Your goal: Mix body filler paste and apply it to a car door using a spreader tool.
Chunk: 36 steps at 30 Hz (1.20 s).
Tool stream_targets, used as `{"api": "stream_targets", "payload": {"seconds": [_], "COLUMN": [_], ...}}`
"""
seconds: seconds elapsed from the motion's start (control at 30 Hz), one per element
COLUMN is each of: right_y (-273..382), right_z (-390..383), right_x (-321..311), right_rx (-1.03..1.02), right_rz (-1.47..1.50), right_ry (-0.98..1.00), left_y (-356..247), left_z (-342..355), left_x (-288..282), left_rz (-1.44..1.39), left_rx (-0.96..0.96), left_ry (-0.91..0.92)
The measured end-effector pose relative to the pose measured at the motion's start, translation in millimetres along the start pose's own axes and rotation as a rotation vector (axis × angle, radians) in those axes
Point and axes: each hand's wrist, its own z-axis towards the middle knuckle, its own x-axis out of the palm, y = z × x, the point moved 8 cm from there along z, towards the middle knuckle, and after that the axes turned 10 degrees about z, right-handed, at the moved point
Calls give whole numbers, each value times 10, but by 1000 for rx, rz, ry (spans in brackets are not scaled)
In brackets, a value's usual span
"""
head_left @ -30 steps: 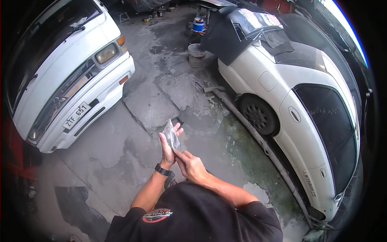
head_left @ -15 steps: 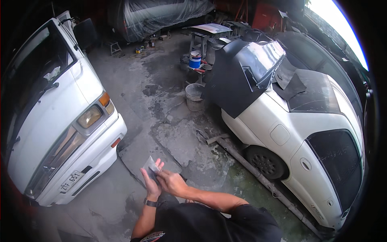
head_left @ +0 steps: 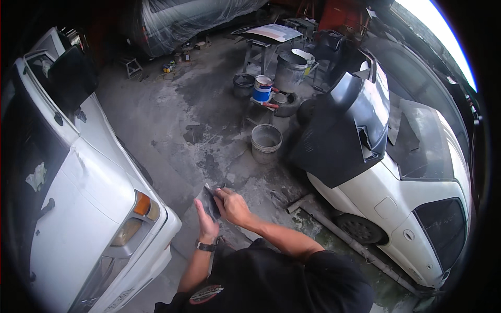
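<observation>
My left hand [head_left: 206, 223], with a dark watch at the wrist, holds a small thin grey, shiny sheet [head_left: 207, 201] upright against its palm, thumb raised along it. My right hand [head_left: 235, 208] pinches the same sheet at its upper right, fingers partly over it. I cannot make out what the sheet is made of. Both hands are low in the centre, above the cracked concrete floor [head_left: 177, 135], between a white van [head_left: 78, 208] on the left and a white car [head_left: 391, 219] on the right.
A dark body panel [head_left: 339, 135] rests on the car. A grey pipe [head_left: 334, 235] lies beside its wheel. Ahead stand a bucket [head_left: 266, 143], a blue-and-white can [head_left: 262, 88], more buckets [head_left: 289, 68] and a stand with a panel [head_left: 269, 31]. A plastic-covered vehicle [head_left: 193, 18] is at the back.
The view has swung forward, showing more of the floor and back of the garage, and the van appears closer. My right hand's fingers have moved up over the sheet.
</observation>
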Motion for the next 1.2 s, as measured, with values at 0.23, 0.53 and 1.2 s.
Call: {"api": "stream_targets", "payload": {"seconds": [0.23,0.53,1.2], "right_y": [-216,-2197,-3471], "right_z": [1270,3474,6137], "right_x": [-265,-1865,-2680], "right_rx": [-55,190,456], "right_rz": [-73,146,300], "right_ry": [-27,-461,-352], "left_y": [-499,-525,-666], "left_z": [1588,3609,8060], "left_x": [-23,223,-597], "left_rz": [-5,1124,622], "left_rx": [68,342,89], "left_ry": [13,-9,-200]}}
